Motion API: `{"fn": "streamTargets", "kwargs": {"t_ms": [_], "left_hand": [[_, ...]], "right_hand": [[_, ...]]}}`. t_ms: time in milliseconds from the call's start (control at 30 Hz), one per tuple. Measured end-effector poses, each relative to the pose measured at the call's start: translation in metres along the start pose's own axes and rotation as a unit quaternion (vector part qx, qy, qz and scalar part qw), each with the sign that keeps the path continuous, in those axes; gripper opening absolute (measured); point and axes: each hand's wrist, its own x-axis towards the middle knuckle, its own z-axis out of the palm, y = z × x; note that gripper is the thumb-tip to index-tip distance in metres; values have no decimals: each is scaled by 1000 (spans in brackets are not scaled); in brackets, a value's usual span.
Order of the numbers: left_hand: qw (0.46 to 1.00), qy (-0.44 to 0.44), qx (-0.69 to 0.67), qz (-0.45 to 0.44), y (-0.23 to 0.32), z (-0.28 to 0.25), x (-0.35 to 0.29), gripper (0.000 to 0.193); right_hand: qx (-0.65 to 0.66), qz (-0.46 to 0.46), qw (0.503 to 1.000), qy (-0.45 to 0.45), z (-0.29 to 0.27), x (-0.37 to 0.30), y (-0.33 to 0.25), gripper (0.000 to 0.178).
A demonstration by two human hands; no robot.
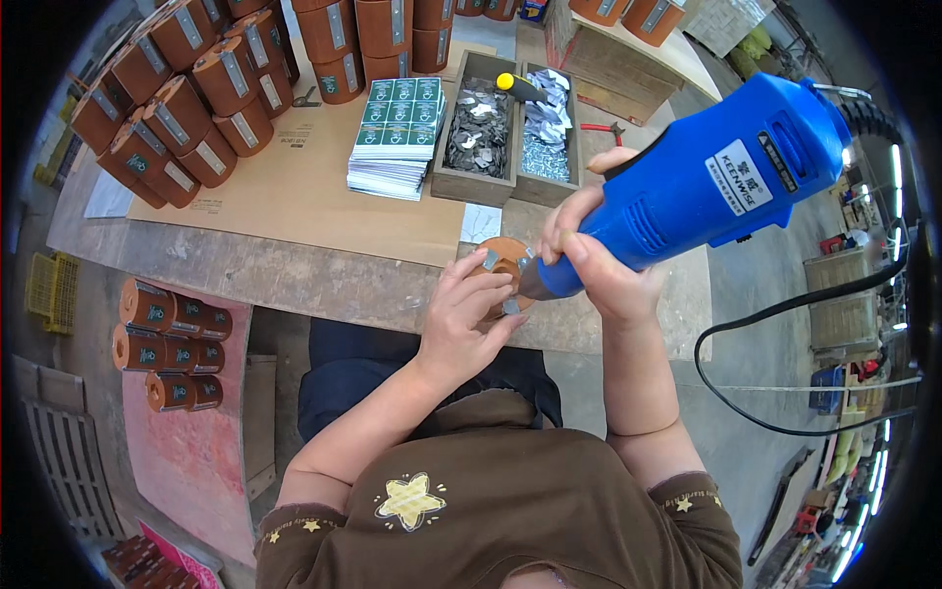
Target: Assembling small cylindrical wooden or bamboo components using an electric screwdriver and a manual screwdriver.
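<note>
My right hand [613, 260] grips a large blue corded power tool [677, 211] near its nose, with its body slanting up to the right. The grey tip of the tool reaches a brown round cylinder [505, 250] at the near edge of the workbench. My left hand [463, 319] is closed on this cylinder from the left, its fingers curled over the top. Small grey metal pieces [510, 306] show at the cylinder's rim beside my fingers. The exact spot under the tool's tip is hidden by my fingers.
Behind stand a wooden box [478, 128] of metal pieces and screws, a yellow-and-black screwdriver [520, 87], red-handled pliers [603, 128] and a stack of green-and-white label sheets [397, 128]. Brown cylinders [231, 79] are piled at the far left. The tool's black cable [785, 299] loops at the right.
</note>
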Motion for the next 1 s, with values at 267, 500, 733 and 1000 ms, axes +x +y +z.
{"fn": "streamTargets", "kwargs": {"t_ms": [267, 500, 733, 1000], "left_hand": [[1000, -6, -6, 2, -4, 0, 0, 29], [1000, -14, -7, -3, -4, -2, -1, 26], [1000, -10, -10, 12, 0, -4, 3, 27], [999, -36, -1, 39, 2, -7, 4, 27]], "right_hand": [[29, 56, 998, 22, 2, -2, -2, 52], [30, 25, 999, -2, 1, -3, 5, 52], [-10, 5, 1000, -28, 0, 1, 4, 53], [226, 6, 961, 159, -44, -15, 16, 52]]}}
